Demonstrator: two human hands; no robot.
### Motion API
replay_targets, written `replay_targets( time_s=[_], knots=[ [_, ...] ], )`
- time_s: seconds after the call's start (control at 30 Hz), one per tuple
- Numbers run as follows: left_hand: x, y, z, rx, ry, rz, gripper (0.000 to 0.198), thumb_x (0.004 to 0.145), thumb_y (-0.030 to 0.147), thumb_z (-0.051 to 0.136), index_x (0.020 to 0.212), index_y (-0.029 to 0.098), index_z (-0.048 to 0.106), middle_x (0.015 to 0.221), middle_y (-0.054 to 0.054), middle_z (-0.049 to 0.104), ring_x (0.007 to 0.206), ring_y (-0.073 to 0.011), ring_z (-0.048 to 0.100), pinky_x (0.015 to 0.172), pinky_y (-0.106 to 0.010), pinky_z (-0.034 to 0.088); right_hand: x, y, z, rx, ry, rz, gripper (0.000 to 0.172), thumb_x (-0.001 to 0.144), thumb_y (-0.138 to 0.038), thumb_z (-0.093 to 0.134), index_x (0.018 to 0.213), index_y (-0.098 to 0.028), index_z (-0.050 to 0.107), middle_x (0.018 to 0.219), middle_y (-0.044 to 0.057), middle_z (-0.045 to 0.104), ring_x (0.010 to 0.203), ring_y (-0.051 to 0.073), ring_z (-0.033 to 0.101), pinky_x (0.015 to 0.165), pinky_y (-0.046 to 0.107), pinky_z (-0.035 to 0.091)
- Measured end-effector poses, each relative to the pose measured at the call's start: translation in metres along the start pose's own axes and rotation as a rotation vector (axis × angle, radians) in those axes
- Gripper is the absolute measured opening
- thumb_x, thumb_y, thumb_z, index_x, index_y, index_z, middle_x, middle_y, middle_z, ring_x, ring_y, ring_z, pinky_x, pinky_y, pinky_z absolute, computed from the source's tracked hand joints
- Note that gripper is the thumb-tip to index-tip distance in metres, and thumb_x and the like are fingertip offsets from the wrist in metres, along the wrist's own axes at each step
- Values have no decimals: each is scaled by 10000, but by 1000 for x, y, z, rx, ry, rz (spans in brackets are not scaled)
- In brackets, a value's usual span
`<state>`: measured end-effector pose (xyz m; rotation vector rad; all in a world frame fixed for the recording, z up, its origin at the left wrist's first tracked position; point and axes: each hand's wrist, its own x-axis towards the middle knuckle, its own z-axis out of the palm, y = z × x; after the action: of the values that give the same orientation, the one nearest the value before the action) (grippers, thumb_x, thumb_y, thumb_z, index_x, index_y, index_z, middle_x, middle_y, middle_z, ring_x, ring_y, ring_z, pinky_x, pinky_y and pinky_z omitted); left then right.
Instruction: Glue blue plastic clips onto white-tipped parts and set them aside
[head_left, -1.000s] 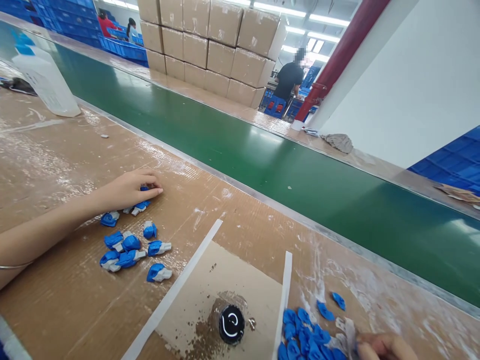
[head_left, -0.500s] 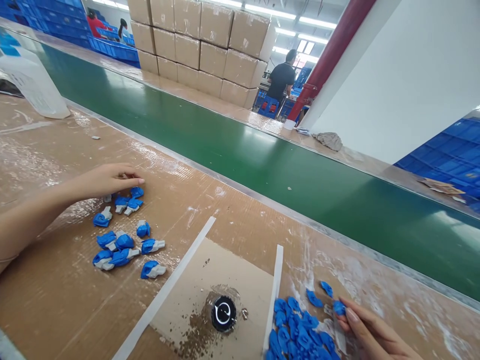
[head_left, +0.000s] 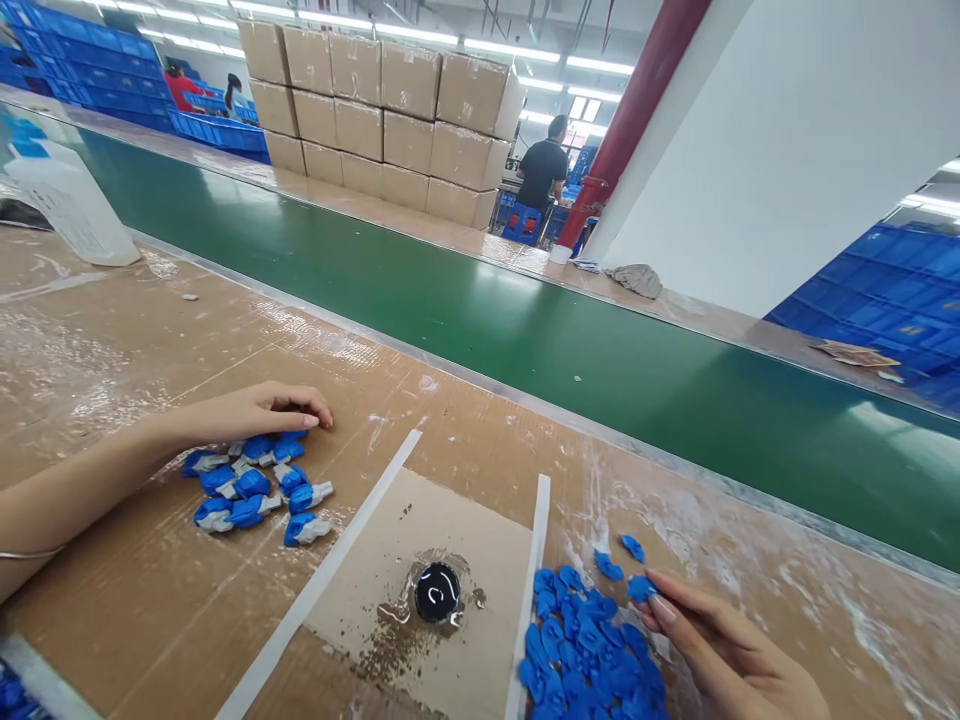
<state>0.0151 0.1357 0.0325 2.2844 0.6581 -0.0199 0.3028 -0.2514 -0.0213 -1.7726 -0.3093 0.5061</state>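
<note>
Blue-and-white plastic parts (head_left: pixel 251 490) lay in a loose cluster on the brown, cardboard-covered tabletop (head_left: pixel 112 330), directly below our left hand (head_left: pixel 255 415). That hand was released, its fingers lightly curled and gripping nothing we could see, with the fingertips just beside the nearest parts. A thin bangle (head_left: pixel 30 553) circled the wrist.

To the right, a heap of loose blue pieces (head_left: pixel 585 640) sat on the tabletop, with a few lying just apart from it. Our right hand (head_left: pixel 720 640) was beside the heap, its fingertips (head_left: pixel 654 596) touching one separate blue piece (head_left: pixel 640 589). From this angle, we could not quite tell whether they were pinching it or only resting against it.

Between the two groups lay a pale cardboard sheet (head_left: pixel 420 560), bordered by two white strips (head_left: pixel 322 575) (head_left: pixel 527 600). On the sheet, a round black object (head_left: pixel 436 592) with a white curved mark sat in a dark stained patch.

Beyond the tabletop ran a green conveyor belt (head_left: pixel 525 350). Past it stood stacked cardboard cartons (head_left: pixel 382 110) and a red pillar (head_left: pixel 637 100), with a co-worker in a black shirt (head_left: pixel 544 175) beyond the cartons. Blue crates (head_left: pixel 877 300) were stacked at the far right, and a white plastic jug (head_left: pixel 67 205) stood at the far left.
</note>
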Motion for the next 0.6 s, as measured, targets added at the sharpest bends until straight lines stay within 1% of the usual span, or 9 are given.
replay_targets(
  time_s=[0.1,0.2,0.23,0.33,0.4,0.43,0.5,0.53,0.6],
  knots=[
    [0,6,6,-14,-6,3,340,846,363,480,1015,137,671,1093,-67,689,1019,-182,560,940,-280,387,0,1,2,-70,-9,-43,489,541,-611,742,884,-264,721,912,54,736,832,242,692,733,334,564],
    [-1,7,6,-16,12,1,338,847,364,482,1013,138,670,1087,-67,695,1030,-192,570,943,-288,388,10,0,-9,-233,92,-69,505,549,-634,693,870,-246,720,942,68,732,939,284,666,866,409,519],
    [-1,6,5,-16,17,0,337,846,368,487,1011,138,670,1080,-65,699,1028,-194,573,942,-292,391,16,0,-15,-305,139,-76,506,548,-631,674,860,-236,722,929,78,731,939,305,659,895,455,494],
    [-1,4,3,-18,38,9,328,844,374,512,1009,142,674,1078,-57,706,1024,-198,577,941,-311,395,29,0,-29,-508,231,-125,522,562,-602,592,845,-182,721,842,126,718,850,356,643,880,578,442],
    [-2,3,3,-24,56,24,315,847,369,522,1010,148,676,1078,-50,708,1024,-201,581,945,-329,395,33,2,-31,-608,256,-225,548,589,-601,529,836,-148,715,888,162,702,901,377,609,903,599,409],
    [-3,2,2,-29,65,32,307,851,365,526,1010,151,677,1074,-47,711,1023,-203,584,946,-337,397,34,3,-29,-645,259,-291,560,614,-605,501,849,-142,711,946,170,693,964,379,585,936,592,389],
    [-5,0,1,-39,87,42,295,857,359,534,1012,154,678,1065,-41,717,1024,-208,592,946,-348,407,35,4,-20,-695,218,-421,553,682,-603,465,918,-165,707,1065,142,678,1073,347,548,996,544,364],
    [-7,-1,0,-43,102,43,291,861,355,535,1016,154,677,1064,-42,720,1024,-211,596,943,-352,414,37,5,-15,-709,171,-472,531,718,-591,459,963,-187,703,1098,114,677,1095,317,550,1006,511,369],
    [-13,-3,0,-46,134,43,291,878,343,521,1029,148,675,1071,-51,722,1026,-221,607,933,-357,434,42,7,-4,-720,56,-549,460,764,-545,462,997,-229,701,1095,67,691,1073,264,583,985,450,404]
  ],
)
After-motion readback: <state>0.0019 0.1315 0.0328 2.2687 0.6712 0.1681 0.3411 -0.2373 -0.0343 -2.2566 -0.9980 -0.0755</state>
